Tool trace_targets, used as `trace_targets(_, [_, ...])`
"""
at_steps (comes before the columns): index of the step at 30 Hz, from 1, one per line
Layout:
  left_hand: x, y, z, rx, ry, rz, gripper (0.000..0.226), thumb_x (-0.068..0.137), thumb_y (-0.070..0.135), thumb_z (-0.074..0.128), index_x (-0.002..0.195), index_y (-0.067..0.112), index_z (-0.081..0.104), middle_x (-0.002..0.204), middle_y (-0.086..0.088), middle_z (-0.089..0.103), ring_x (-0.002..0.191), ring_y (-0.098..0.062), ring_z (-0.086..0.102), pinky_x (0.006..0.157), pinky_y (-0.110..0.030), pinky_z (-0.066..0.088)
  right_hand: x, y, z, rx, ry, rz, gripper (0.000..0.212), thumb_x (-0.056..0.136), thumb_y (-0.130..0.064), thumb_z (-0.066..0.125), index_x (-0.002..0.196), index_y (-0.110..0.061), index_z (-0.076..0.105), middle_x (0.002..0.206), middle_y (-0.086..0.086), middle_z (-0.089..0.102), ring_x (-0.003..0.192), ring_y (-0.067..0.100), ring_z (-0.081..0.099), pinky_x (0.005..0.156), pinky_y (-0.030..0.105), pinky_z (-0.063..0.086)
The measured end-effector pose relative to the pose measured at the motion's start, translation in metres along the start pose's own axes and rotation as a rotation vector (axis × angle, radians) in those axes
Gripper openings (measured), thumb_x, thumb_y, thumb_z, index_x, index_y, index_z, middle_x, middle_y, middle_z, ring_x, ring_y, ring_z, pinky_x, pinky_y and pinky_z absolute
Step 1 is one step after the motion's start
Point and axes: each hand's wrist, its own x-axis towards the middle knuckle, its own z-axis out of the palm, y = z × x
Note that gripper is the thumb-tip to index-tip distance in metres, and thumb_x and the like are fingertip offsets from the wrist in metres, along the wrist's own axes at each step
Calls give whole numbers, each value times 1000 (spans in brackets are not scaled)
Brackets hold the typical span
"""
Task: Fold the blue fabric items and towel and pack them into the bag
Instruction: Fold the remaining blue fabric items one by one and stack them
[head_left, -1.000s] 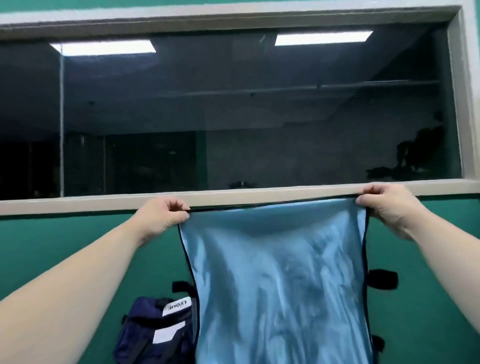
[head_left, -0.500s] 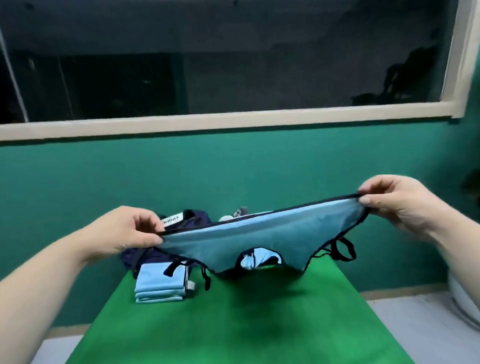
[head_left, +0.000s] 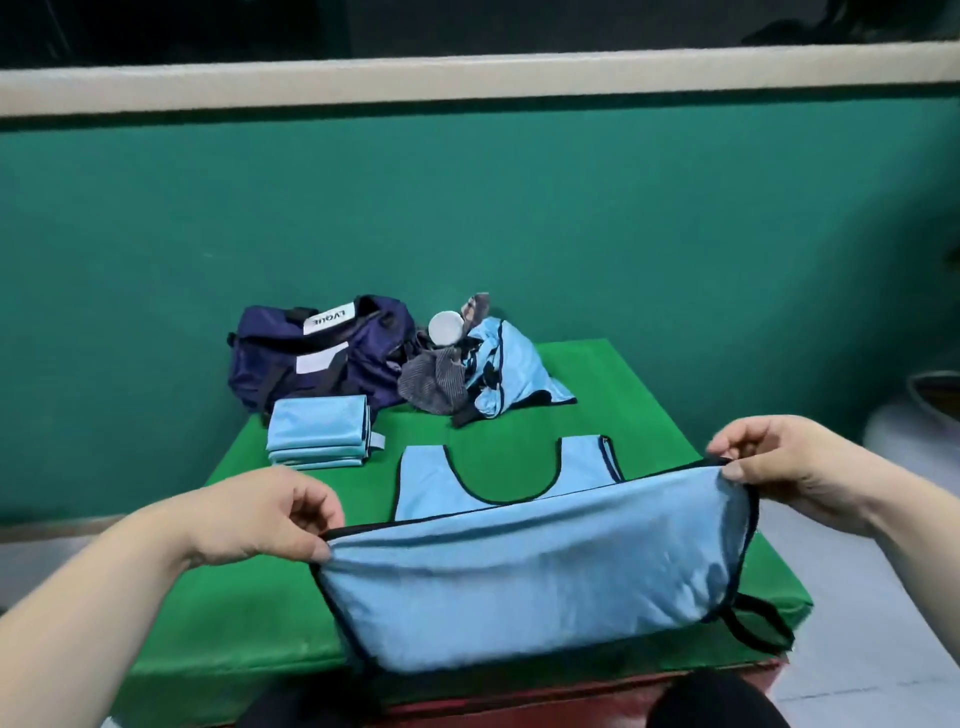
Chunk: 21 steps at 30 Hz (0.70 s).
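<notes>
A light blue bib (head_left: 530, 577) with black trim lies partly on the green table (head_left: 249, 613); its neck end rests flat toward the far side. My left hand (head_left: 270, 519) pinches the near hem's left corner, and my right hand (head_left: 784, 462) pinches the right corner, both lifted above the table. A stack of folded blue items (head_left: 319, 431) sits at the far left. Behind it stands a navy bag (head_left: 317, 358). A heap of unfolded blue fabric (head_left: 511, 371) and a grey striped towel (head_left: 434, 382) lie at the far middle.
A white round lid or cap (head_left: 445, 327) sits in the heap by the bag. A green wall rises behind the table. Light floor lies to the right, with a pale object (head_left: 914, 431) at the right edge. A black loop strap (head_left: 758, 621) hangs off the bib's right side.
The bib went from hanging stretched in front of the window to being lowered onto the table, far end laid flat. Both hands came down and toward me, still pinching the corners.
</notes>
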Motion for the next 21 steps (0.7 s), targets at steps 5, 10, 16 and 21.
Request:
trace_targets(5, [30,-13,-7,-8,80,-48,30,79,-2,77,80,27,75,75,4,69,70,-7,57,68,-20,46,32,14,7,57,36,49,30,63,8,77,89,-2,69,74,9,58,60,14,57,53,17,49])
trace_targets(10, [85,-30,-14,127,246,-145,22,81,3,73,80,25,74,78,4,73,66,-4,59,71,-21,48,85,31,7,72,164,63,25,86,19,51,92,0,66,78,9,67,67,17,63,59,20,56])
trace_targets(16, [170,-45,-23,292,408,-243,23,81,6,65,82,28,68,82,11,69,73,-9,61,63,-16,46,166,59,2,48,303,119,25,85,17,52,89,-3,68,79,11,67,71,21,60,62,27,52])
trace_targets(21, [237,-69,-21,340,448,-282,25,81,4,62,83,29,62,86,8,66,81,-13,60,63,-16,41,232,88,0,-66,398,176,22,82,9,58,84,-8,71,81,15,66,69,23,56,62,29,43])
